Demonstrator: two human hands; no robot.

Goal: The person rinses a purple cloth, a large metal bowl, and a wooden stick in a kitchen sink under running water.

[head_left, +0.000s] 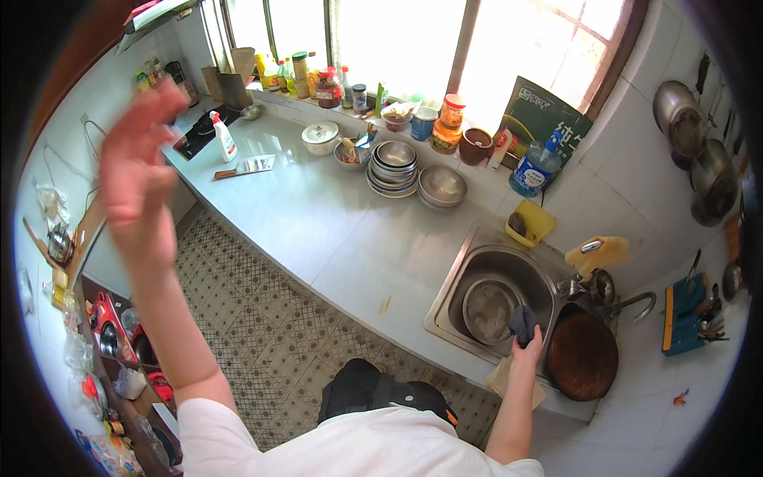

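My right hand (531,343) is at the near right edge of the sink (543,278), closed on a dark bunched cloth (522,323). The cloth hangs over the rim of a metal basin (470,308) in the sink, which holds cloudy, sudsy water. On the left, my left hand (143,163) is raised high above the floor and the counter's left end. It is smeared by motion, but its fingers look apart and nothing shows in it. A tan cloth (509,381) hangs at the sink's front edge, partly behind my right forearm.
On the counter (318,230) stand stacked bowls (393,168), metal bowls (443,187), a lidded pot (320,137), a cleaver (248,166) and a spray bottle (223,139). A yellow basket (534,222), faucet (571,286) and large brown wok lid (582,352) border the sink. Jars line the windowsill.
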